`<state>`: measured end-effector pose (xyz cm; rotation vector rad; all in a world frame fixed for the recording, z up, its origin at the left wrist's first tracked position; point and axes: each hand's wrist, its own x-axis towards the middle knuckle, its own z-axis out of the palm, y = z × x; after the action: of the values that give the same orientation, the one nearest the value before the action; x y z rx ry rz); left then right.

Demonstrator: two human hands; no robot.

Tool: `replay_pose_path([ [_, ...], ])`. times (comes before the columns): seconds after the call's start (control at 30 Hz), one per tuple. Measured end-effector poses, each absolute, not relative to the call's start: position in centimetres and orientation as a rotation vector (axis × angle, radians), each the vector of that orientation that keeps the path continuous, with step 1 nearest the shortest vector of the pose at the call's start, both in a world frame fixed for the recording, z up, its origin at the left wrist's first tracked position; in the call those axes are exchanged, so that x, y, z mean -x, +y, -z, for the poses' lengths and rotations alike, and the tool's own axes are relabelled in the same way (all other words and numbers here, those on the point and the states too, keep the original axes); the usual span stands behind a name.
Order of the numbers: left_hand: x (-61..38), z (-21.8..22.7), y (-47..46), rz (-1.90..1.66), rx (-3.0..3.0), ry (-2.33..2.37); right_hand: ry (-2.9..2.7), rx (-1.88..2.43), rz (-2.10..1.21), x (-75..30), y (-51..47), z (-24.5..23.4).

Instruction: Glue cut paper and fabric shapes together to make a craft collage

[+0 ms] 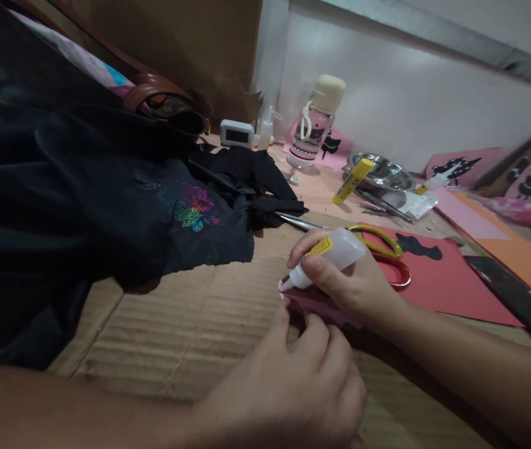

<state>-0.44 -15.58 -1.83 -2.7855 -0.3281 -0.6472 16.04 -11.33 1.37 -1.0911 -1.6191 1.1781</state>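
My right hand (363,287) is wrapped round a white glue bottle (347,246) with a yellow label. The bottle is tilted, and its nozzle points down-left at the edge of a small pink paper piece (321,305). Whether the tip touches the paper is hard to tell. My left hand (293,374) pinches the near edge of that piece, partly covering it. Just beyond my right hand lie scissors (394,274) with red and yellow handles. They rest partly on a red paper sheet (452,287) that bears a black cutout (419,246).
Corrugated cardboard (176,324) covers the work surface. Black fabric (106,199) fills the left side. Behind stand a bottle with a cream cap (312,125), a yellow glue stick (353,181) and a metal bowl (387,174). Orange paper (518,249) lies at the right, beside a dark flat strip (513,296).
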Motion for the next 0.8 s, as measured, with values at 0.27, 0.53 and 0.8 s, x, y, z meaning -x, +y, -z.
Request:
replay_pose_path([
  [0.27,0.4,1.9,-15.5,0.673,2.769,-0.336,-1.630,1.124,-1.153,-16.1,-11.3,-1.5],
  [0.53,0.4,1.8,-15.5,0.674,2.773,-0.333,-1.674,1.124,-1.088,-15.9,-11.7,-1.9],
  [0.8,0.5,1.6,-15.6,0.665,2.774,-0.354,-1.972,1.115,-0.957,-16.4,-12.0,-2.5],
])
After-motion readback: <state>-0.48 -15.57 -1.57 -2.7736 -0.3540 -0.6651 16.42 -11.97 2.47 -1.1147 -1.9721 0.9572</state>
